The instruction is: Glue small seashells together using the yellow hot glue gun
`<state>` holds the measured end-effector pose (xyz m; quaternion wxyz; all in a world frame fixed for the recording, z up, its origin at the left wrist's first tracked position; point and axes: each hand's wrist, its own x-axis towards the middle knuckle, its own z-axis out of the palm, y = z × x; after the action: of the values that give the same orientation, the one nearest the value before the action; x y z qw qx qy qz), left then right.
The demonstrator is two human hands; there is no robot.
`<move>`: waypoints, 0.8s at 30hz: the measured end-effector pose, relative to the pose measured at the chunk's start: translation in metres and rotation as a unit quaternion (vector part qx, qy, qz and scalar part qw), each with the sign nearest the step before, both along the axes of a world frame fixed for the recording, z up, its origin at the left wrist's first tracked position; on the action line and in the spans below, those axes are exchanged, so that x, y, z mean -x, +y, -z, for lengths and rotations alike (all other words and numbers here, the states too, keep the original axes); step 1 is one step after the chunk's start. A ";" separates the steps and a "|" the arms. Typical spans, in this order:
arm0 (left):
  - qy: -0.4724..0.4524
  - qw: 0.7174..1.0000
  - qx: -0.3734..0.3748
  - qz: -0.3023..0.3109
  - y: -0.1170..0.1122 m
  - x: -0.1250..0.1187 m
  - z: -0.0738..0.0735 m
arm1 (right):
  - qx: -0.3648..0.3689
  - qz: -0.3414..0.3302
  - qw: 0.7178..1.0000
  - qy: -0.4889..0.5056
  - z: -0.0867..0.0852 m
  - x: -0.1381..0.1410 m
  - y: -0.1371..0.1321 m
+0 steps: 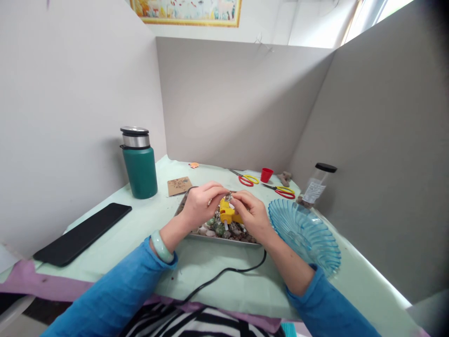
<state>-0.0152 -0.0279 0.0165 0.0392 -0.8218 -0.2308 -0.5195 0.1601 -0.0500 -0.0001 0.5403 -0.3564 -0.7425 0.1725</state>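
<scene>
My left hand [199, 205] and my right hand [255, 216] meet above a metal tray [219, 240], fingertips pinched together. Between them is a small grey, shiny piece [228, 198], too small to make out its kind. Just below lies a yellow glue gun [227, 213], its pale nozzle pointing toward me. It rests on a bed of pebbles [210, 232], some green and some white or brown, inside the tray. My right hand hides part of the gun's handle. A black cord [228, 269] runs from the tray's near right corner toward my lap.
A ribbed blue glass plate [312, 238] sits at the right, with a black-lidded clear jar [315, 186] behind it. Toward the back are two scissors [247, 179], a red cup [266, 175] and a cardboard square [179, 186]. Leftward stand a green bottle [139, 171] and a black flat case [84, 234].
</scene>
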 end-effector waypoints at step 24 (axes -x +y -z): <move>-0.178 0.811 0.512 0.219 0.000 -0.005 -0.004 | -0.098 0.086 0.991 0.000 -0.003 0.004 -0.007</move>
<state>-0.0103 -0.0283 0.0204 -0.5441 -0.6447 -0.2799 -0.4582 0.1561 -0.0574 0.0033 0.5855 -0.3642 -0.7224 0.0516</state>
